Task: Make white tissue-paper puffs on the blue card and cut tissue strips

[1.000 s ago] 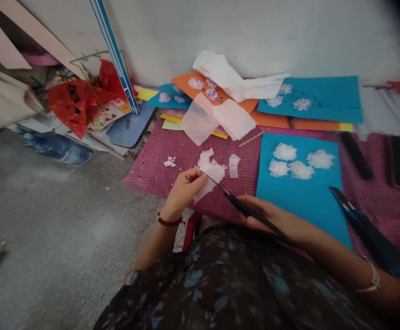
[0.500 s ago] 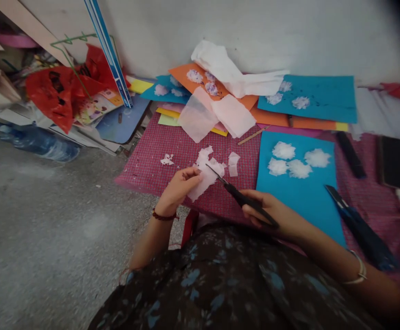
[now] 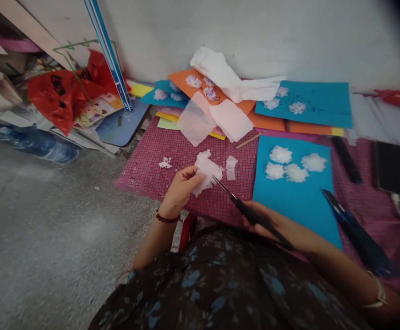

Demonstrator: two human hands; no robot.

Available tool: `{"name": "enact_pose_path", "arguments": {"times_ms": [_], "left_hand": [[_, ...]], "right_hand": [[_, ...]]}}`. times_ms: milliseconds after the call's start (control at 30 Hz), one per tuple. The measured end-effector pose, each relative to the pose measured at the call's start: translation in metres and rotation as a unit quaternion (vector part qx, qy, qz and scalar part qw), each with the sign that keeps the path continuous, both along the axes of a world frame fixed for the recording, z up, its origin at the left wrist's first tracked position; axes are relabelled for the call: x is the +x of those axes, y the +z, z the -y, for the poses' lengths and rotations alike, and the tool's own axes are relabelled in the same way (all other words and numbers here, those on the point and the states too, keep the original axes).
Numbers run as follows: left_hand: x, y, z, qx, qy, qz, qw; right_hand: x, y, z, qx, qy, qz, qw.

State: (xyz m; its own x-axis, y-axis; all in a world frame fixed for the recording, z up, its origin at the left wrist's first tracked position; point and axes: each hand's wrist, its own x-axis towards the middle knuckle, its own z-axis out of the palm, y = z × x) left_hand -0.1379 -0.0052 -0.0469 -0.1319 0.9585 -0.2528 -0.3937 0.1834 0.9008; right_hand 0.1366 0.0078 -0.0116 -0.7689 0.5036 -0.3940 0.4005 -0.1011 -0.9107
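Observation:
My left hand [image 3: 180, 191] pinches a ragged-edged piece of thin white tissue paper [image 3: 208, 168] between thumb and fingers, just over the checked cloth. In my right hand [image 3: 277, 219] is a pair of black-handled scissors [image 3: 247, 211]. The two narrow metal tips stand slightly apart at the paper's right edge; whether they touch it I cannot tell. Small white scraps [image 3: 165, 162] lie to the left, and a small cut strip of tissue [image 3: 231, 167] to the right. Beside my right hand is a blue sheet [image 3: 289, 201] bearing several fluffy white paper tufts [image 3: 296, 173].
A dark-handled cutting tool [image 3: 358, 233] and a black phone-like device [image 3: 394, 167] lie at the right. Tissue squares [image 3: 197, 120], a wooden stick [image 3: 251, 139] and decorated cards [image 3: 306, 103] fill the back by the wall. A red plastic bag [image 3: 60, 91] sits at the left.
The scissors have drawn back right and down from over the paper to its right edge, their tips now apart. My left hand keeps its pinch on the paper. The view has shifted slightly.

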Motion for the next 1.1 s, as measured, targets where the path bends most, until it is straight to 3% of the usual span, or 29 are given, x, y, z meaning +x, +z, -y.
{"name": "enact_pose_path", "arguments": {"times_ms": [267, 600, 700, 833, 933, 1100], "left_hand": [[0.010, -0.003, -0.002, -0.016, -0.077, -0.076, 0.994], [0.006, -0.008, -0.001, -0.002, -0.080, -0.075, 0.994], [0.001, -0.011, 0.005, -0.007, -0.056, -0.050, 0.997], [0.001, -0.009, 0.007, -0.007, 0.021, -0.018, 1.000], [0.003, -0.003, 0.002, -0.009, 0.072, 0.004, 0.997], [-0.001, 0.007, -0.010, -0.013, 0.009, -0.032, 0.999]], "right_hand": [[-0.007, -0.012, 0.001, -0.026, -0.027, -0.013, 0.999], [-0.011, -0.014, 0.002, -0.095, -0.113, 0.052, 0.988], [-0.013, -0.007, 0.000, -0.076, -0.123, 0.034, 0.989], [-0.012, 0.005, -0.004, -0.015, -0.091, 0.005, 0.996], [-0.007, 0.005, -0.005, -0.012, -0.063, 0.010, 0.998], [0.003, -0.006, -0.004, -0.046, 0.000, 0.009, 0.999]]}}
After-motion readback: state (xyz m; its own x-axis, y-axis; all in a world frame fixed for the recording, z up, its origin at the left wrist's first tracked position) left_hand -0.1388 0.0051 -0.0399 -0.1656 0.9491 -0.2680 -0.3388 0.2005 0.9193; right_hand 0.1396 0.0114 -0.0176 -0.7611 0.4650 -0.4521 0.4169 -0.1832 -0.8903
